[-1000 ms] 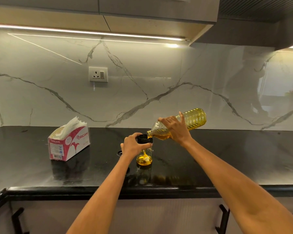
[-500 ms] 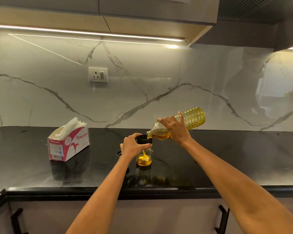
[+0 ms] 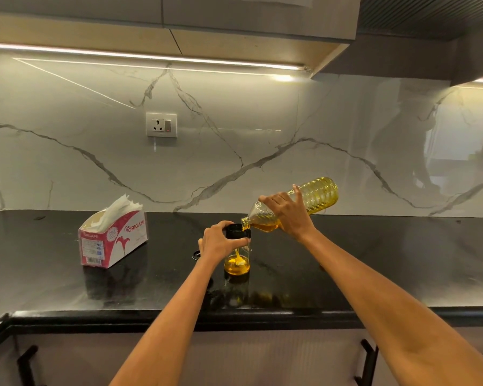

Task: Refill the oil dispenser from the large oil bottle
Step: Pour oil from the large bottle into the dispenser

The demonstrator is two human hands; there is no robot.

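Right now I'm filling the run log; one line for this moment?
pour | right hand tilts oil bottle | left hand grips dispenser | partly filled

You have just one camera, and it sits on your head. It looks forward and a little down, over the black surface (image 3: 67, 288) to the marble wall (image 3: 234, 151). Your arms reach out from the bottom edge, so it is close.
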